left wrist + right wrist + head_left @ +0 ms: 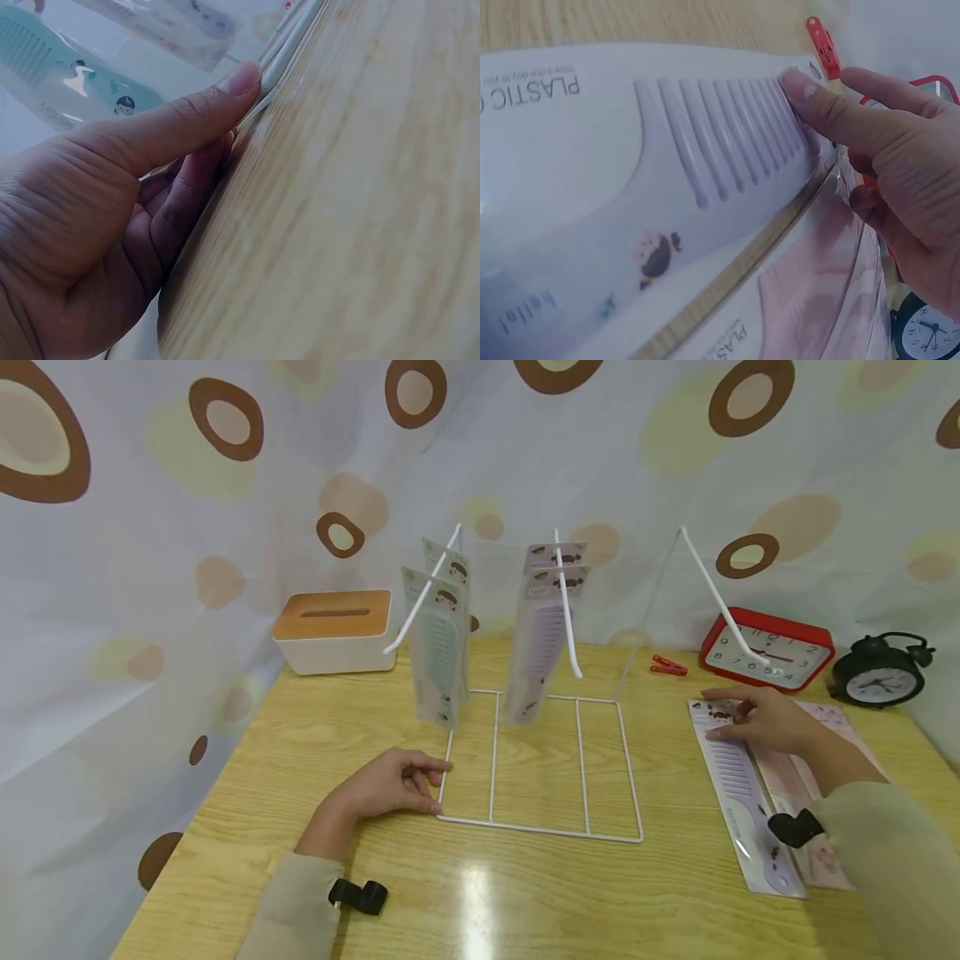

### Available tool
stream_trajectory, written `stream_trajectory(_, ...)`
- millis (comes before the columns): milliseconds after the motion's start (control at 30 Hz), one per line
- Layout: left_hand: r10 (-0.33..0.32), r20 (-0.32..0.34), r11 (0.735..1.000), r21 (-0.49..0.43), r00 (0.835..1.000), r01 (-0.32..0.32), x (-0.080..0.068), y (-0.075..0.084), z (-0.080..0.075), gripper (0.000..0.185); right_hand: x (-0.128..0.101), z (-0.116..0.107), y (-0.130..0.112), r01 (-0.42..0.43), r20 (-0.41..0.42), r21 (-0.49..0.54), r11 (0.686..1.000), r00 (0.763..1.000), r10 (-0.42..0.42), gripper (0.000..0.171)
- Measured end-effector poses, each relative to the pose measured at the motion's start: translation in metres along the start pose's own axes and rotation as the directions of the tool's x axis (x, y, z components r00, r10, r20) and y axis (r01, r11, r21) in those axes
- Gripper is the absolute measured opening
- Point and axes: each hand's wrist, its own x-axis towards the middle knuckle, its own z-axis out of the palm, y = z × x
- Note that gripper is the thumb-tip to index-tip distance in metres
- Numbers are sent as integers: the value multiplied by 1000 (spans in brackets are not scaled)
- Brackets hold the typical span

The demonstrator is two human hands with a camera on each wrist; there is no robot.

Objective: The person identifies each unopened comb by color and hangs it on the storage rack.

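Observation:
My left hand (401, 781) pinches the front left part of a white wire display rack's base (540, 829), thumb on the wire in the left wrist view. From the rack's left hook hang packaged green combs (437, 647); packaged purple combs (542, 643) hang from its middle hook. The right hook (720, 597) is bare. To the right, my right hand (776, 722) holds the top end of a packaged purple comb (727, 135) on the table, thumb on its face and other fingers curled at the edge. A packaged pink comb (802, 292) lies beside it, partly under my hand.
A white tissue box with a wooden lid (333, 635) stands at the back left. Behind my right hand are a red clock (795, 647), a black alarm clock (877, 672) and a red clip (667, 666). A patterned curtain (525, 460) closes off the back.

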Motion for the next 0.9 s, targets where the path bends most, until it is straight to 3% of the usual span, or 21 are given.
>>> stream_trajectory(233, 8, 8, 1000, -3, 1000, -8, 2, 0, -1, 59, 0, 4, 6, -11, -58, 10, 1000, 998, 11, 91)
stream_trajectory(533, -17, -1, 1000, -19, 1000, 17, -1, 2, 0, 59, -7, 16, -6, -37, -224, 137, 990, 972, 68, 63)
stream_trajectory(733, -30, -9, 1000, -4, 1000, 30, -5, 4, 0, 60, -27, 13, -33, 40, -304, 294, 955, 951, 54, 54)
stream_trajectory(900, -19, 0, 1000, 2, 1000, 19, -2, 5, 1, 59, -53, 1, -58, 25, -348, 440, 898, 926, 145, 50)
